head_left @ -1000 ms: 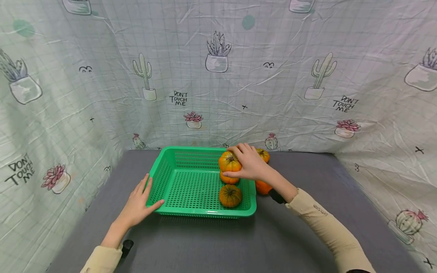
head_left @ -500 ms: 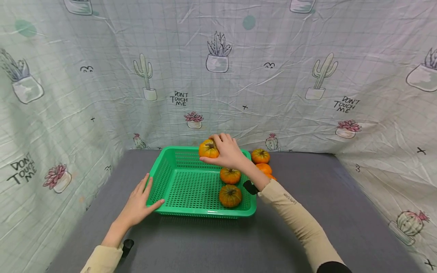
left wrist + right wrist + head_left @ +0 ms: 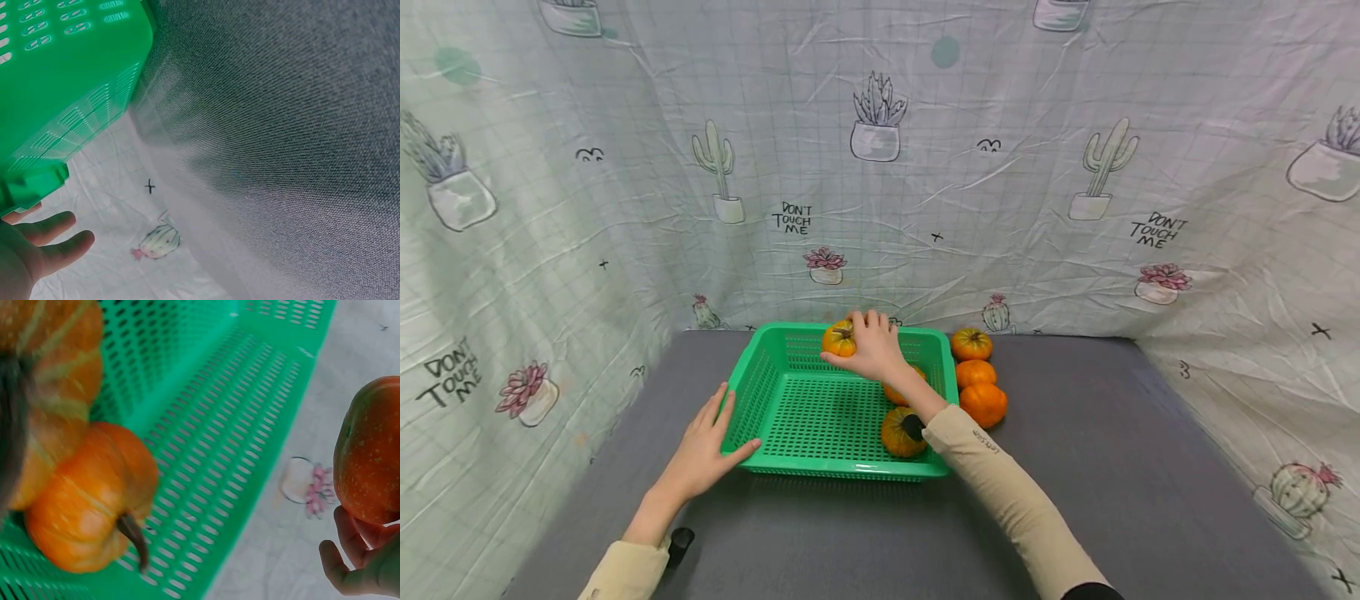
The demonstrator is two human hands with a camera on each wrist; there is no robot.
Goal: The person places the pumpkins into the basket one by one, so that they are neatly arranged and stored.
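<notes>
My right hand (image 3: 876,352) grips a small orange-yellow pumpkin (image 3: 837,339) over the back middle of the green plastic basket (image 3: 842,465). In the right wrist view the held pumpkin (image 3: 370,456) is at the right side, with curled fingers beneath it. Two more pumpkins rest inside the basket along its right side: a darker greenish one (image 3: 898,432) at the front and an orange one (image 3: 895,393) behind it, partly covered by my right wrist. My left hand (image 3: 698,450) lies with straight, spread fingers at the basket's left rim.
Just outside the basket's right wall stand three pumpkins in a row: a yellow-green one (image 3: 972,344) at the back, an orange one (image 3: 975,374) and a redder one (image 3: 983,405) in front. A cactus-printed curtain (image 3: 940,192) encloses the grey table (image 3: 850,542).
My right hand has carried the pumpkin left from the basket's right side to its back middle, dipping slightly lately. The left hand and the basket have stayed put.
</notes>
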